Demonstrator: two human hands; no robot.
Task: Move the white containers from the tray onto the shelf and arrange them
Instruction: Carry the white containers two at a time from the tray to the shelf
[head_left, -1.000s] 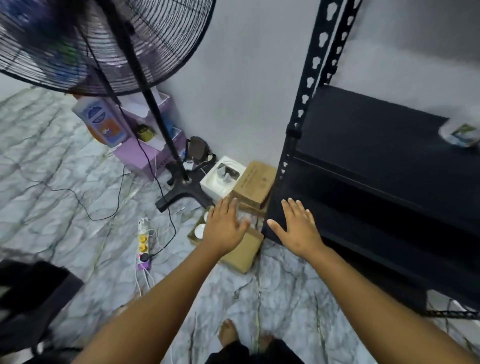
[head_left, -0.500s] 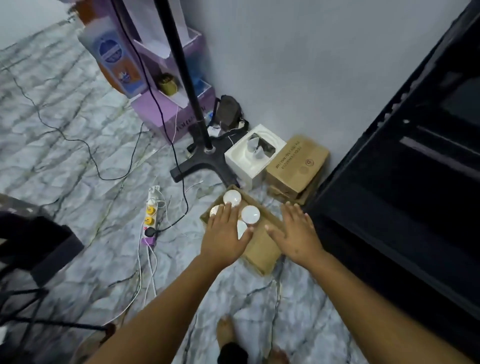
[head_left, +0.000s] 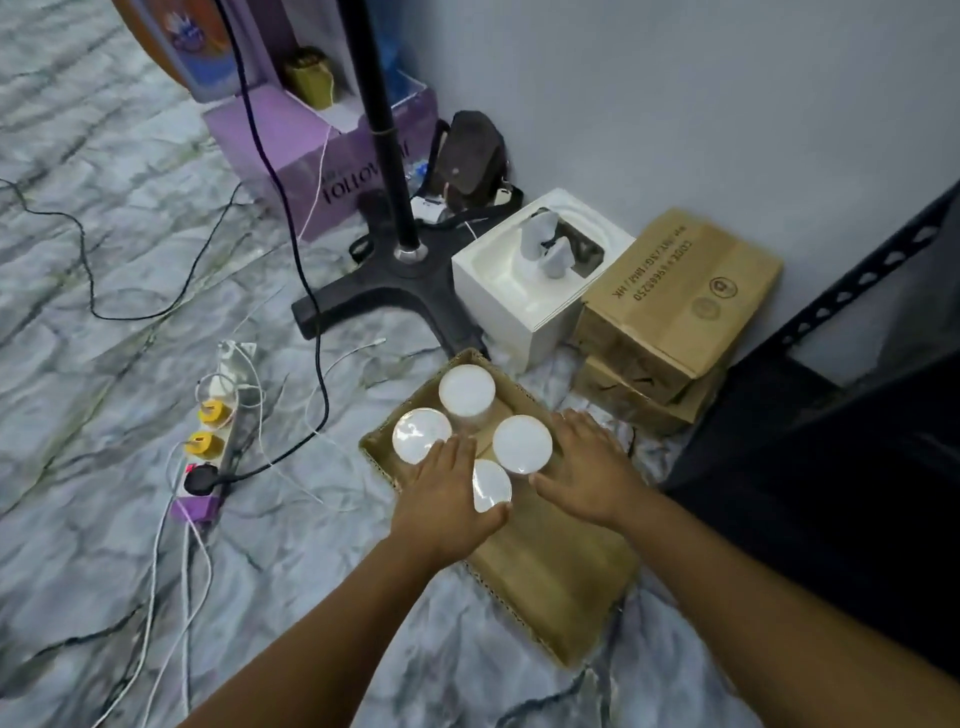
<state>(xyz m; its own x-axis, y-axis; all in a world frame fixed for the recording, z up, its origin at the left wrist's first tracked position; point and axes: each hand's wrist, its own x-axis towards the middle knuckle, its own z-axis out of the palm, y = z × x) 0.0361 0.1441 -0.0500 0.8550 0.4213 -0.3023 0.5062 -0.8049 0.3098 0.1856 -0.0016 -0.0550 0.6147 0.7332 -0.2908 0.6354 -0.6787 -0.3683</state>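
Note:
Several white-lidded containers stand at the far end of a shallow cardboard tray (head_left: 545, 571) on the floor: one at the back (head_left: 466, 389), one on the left (head_left: 421, 435), one on the right (head_left: 522, 444) and a near one (head_left: 492, 486). My left hand (head_left: 447, 493) hovers over the tray with straight fingers, covering part of the near container, thumb by its front edge. My right hand (head_left: 587, 467) lies flat with spread fingers just right of the right container. Neither hand holds anything. The black metal shelf (head_left: 831, 467) stands at the right.
A fan stand's black base (head_left: 395, 280) sits behind the tray. A white box (head_left: 519, 291) and stacked cardboard boxes (head_left: 675, 301) line the wall. A power strip (head_left: 208, 452) with trailing cables lies left on the marble floor. A purple box (head_left: 311, 145) stands at the back.
The view has dropped and closed in on the tray. Both hands have come down to the containers, the left over the near one, the right beside the right one.

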